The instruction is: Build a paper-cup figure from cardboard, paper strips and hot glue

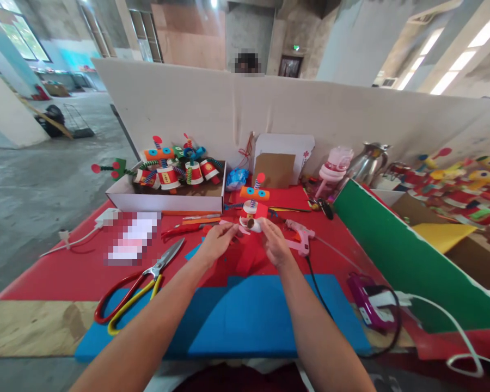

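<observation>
Grey concrete floor, bright windows far left, white partition behind.

Red table cover, blue foam sheet, red-and-yellow-handled scissors, pink glue gun, green board

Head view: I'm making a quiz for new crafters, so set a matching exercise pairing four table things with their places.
1. red-and-yellow-handled steel scissors
2. pink plastic glue gun
3. white cardboard box of paper-cup figures
4. shiny steel jug

a. beside the pink plastic bottle
b. just right of the right hand
c. left of the left hand
d. back left of the red table cover

Pairs: 1-c; 2-b; 3-d; 4-a
</observation>
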`<state>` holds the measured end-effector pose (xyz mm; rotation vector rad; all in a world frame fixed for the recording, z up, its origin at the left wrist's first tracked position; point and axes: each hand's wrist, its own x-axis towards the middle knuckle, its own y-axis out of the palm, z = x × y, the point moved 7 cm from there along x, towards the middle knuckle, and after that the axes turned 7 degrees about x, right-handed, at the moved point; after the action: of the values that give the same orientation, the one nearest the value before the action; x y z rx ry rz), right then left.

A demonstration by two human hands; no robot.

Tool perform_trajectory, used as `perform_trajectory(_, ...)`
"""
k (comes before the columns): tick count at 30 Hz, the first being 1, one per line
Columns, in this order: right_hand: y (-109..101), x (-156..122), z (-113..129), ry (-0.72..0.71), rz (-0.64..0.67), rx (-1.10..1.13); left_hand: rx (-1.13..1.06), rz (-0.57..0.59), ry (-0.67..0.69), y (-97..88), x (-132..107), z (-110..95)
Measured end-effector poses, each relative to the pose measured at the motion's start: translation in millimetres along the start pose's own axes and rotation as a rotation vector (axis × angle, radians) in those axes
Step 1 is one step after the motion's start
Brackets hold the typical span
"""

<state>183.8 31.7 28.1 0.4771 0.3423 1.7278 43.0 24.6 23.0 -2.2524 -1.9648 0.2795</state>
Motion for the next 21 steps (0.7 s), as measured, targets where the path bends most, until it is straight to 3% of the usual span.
perform_trajectory(2, 3, -3, -2, 0.019, 0.059, -0.115, -0.257, 0.016, -0.108, 11.2, 4, 4)
perform_trajectory(4, 7, -6, -3, 0.055, 0.142, -0.234, -0.366, -0.019, -0.119, 14.2, 6, 6)
perform_trajectory(7, 17, -10, -2, 0.088, 0.267, -0.347, -0.352, -0.096, -0.072, 9.9, 3, 8)
perform_trajectory(11, 34, -18, -6, 0.153, 0.437, -0.358, -0.377, -0.002, -0.034, 13.7, 0, 10)
perform_trajectory(13, 36, -21, -10, 0.203, 0.476, -0.359, -0.401, -0.009, -0.022, 11.6, 1, 12)
perform_trajectory(17, 17, -12, -5, 0.147, 0.294, -0.368, -0.373, -0.118, 0.019, 0.4, 5, 15)
perform_trajectory(21, -3, -1, 2, 0.056, 0.097, -0.312, -0.317, -0.095, 0.017, 3.1, 5, 15)
